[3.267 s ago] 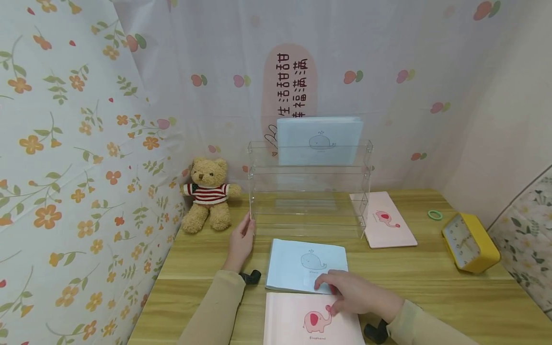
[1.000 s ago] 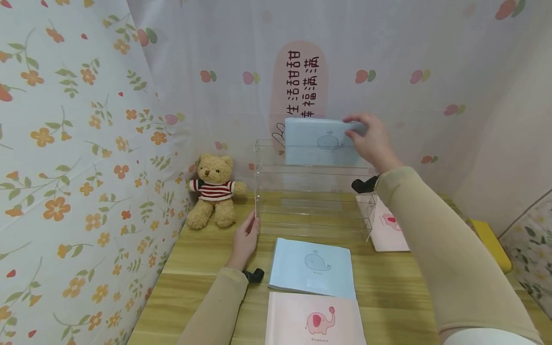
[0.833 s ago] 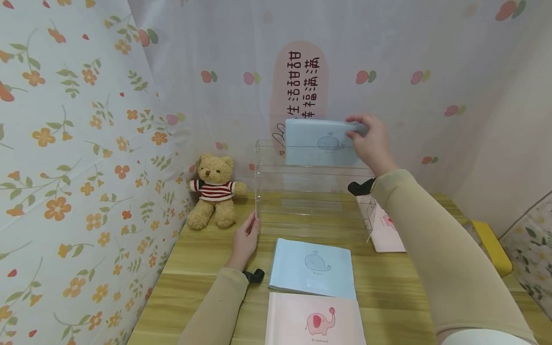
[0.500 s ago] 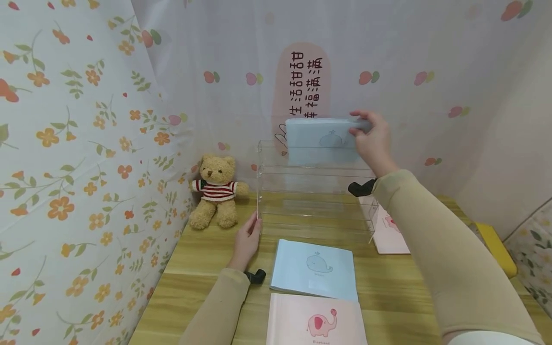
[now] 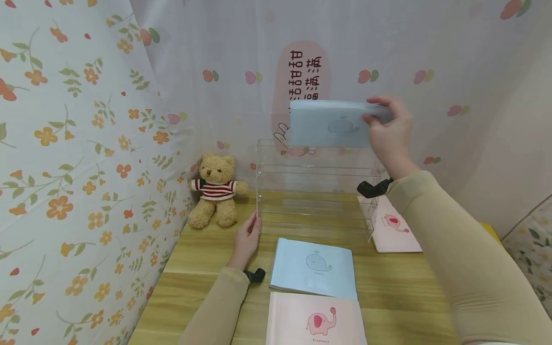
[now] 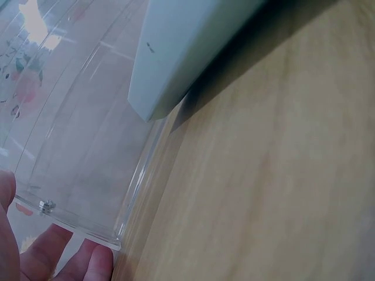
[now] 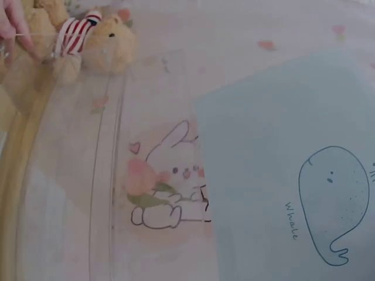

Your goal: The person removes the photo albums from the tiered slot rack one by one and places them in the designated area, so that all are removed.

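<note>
My right hand (image 5: 390, 136) pinches the upper right corner of a light blue whale-covered book (image 5: 319, 122), thumb in front and fingers behind. That book hangs just above the top tier of a clear acrylic display rack (image 5: 316, 166); its cover, lettered "Whale", fills the right of the right wrist view. My left hand (image 5: 246, 244) grips the rack's lower left side panel, with fingers showing at the panel edge (image 6: 88, 234) in the left wrist view. Before the rack lies a second blue whale book (image 5: 293, 263), and nearer me a pink elephant book (image 5: 289, 316).
A teddy bear (image 5: 214, 191) in a striped shirt sits left of the rack. Another pink elephant book (image 5: 390, 232) lies at the rack's right, partly behind my sleeve. A yellow clock (image 5: 491, 232) is mostly hidden by that arm. Patterned curtains hang behind and left.
My right hand moved from the table books to the rack's top tier, took hold of the whale book and raised it up and rightward. My left hand stays at the rack's side.
</note>
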Demonstrator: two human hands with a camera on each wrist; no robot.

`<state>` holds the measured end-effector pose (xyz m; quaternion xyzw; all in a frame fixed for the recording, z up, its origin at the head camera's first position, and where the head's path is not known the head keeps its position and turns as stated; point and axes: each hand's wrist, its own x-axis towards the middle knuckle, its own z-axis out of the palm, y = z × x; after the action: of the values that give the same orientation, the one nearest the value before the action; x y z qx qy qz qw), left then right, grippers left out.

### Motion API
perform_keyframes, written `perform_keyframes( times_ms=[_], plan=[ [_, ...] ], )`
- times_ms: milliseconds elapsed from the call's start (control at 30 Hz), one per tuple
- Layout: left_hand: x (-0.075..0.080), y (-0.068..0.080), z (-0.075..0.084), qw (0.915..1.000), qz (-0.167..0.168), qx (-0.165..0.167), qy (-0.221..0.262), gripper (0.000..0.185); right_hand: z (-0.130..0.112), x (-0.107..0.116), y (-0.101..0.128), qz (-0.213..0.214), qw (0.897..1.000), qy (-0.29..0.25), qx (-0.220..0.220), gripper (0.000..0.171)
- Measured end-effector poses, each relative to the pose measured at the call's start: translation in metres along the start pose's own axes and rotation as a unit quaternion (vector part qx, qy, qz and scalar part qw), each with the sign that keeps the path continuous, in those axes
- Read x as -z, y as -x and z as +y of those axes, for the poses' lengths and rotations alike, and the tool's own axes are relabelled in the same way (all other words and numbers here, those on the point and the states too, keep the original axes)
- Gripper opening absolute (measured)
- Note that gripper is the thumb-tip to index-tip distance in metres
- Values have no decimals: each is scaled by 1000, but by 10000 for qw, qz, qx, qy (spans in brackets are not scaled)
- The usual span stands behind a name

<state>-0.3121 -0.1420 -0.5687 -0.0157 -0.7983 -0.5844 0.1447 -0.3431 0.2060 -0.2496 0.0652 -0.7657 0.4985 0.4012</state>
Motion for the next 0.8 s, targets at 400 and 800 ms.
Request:
perform_keyframes(
  times_ms=[400,800],
  plan=[
    [-1,1,2,10000,18,81,-32,43,8,47,71,-799,9950,582,161,34],
    [0,1,-1,10000,-59,51,-36,47,54,96,142,-2043,9718,1174,-89,31]
  ],
)
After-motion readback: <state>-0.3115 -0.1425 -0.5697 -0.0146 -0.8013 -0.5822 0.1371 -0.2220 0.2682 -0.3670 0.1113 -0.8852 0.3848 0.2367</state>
